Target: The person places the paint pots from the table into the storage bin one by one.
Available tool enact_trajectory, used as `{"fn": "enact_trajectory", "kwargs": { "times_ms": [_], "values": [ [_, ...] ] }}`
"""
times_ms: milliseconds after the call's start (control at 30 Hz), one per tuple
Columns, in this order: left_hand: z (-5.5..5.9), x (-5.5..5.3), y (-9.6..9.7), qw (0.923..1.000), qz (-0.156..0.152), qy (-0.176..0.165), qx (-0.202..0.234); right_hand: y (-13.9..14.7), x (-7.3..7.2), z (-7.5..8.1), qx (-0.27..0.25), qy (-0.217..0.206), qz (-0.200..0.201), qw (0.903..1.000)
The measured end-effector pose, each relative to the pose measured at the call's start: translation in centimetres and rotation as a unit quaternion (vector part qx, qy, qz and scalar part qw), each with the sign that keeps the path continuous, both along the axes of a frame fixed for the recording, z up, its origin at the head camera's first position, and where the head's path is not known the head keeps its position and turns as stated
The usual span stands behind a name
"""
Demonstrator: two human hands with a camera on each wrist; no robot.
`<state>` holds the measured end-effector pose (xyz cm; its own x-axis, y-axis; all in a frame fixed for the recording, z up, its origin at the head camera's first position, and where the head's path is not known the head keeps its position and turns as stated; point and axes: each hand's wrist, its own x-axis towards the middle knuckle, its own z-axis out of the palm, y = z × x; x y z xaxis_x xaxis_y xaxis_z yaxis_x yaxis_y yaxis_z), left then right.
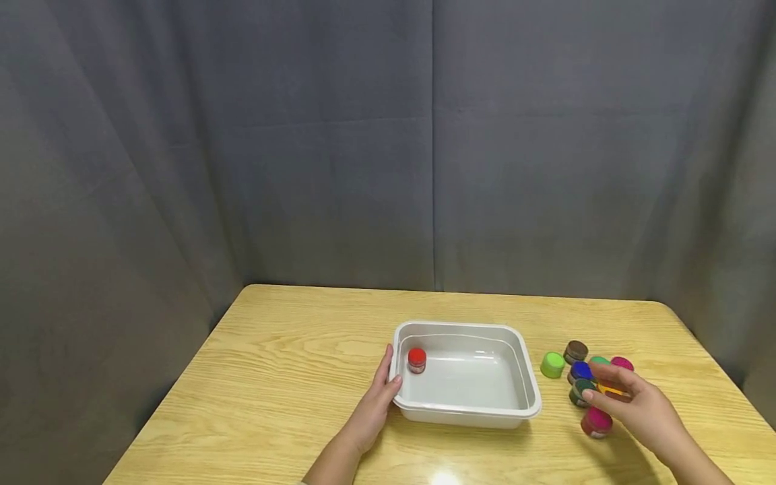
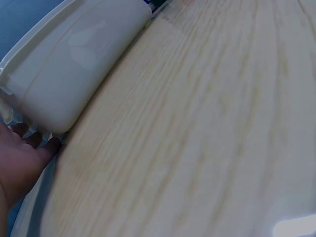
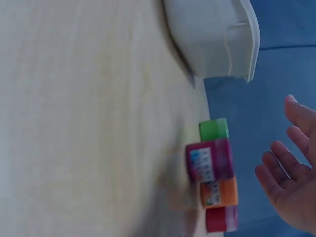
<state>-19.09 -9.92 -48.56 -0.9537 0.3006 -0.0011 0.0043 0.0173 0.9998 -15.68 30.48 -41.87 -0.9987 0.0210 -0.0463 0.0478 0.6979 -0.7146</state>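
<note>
Head view alone shows the whole scene on the pale wooden table (image 1: 254,377). From the left, the left hand (image 1: 372,407) rests with relaxed fingers against the end wall of the white plastic tub (image 1: 467,411), where one red-lidded jar (image 1: 416,360) stands. Right of the tub sits a cluster of small round jars (image 1: 578,372) with coloured lids, and the right hand (image 1: 636,407) hovers over them, fingers spread and holding nothing. Right wrist view adds the printed labels on the jars' sides (image 3: 212,160); left wrist view shows the tub's smooth rounded corner (image 2: 64,89) touching the fingertips (image 2: 52,144).
</note>
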Motion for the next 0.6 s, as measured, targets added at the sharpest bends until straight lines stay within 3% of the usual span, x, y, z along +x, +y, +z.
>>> {"fn": "enact_trajectory", "kwargs": {
  "times_ms": [133,367,600],
  "values": [
    [0.0,0.0,0.2,1.0,-0.001,0.003,-0.002,0.7,0.4,-0.7,0.01,-0.015,-0.019,0.9997],
    [0.1,0.1,0.2,1.0,0.002,0.003,-0.009,1.1,0.9,-2.2,-0.022,-0.054,-0.03,0.9978],
    [0.0,0.1,0.1,0.9999,0.004,-0.001,-0.011,1.1,1.0,-3.1,-0.007,-0.069,-0.038,0.9969]
  ]
}}
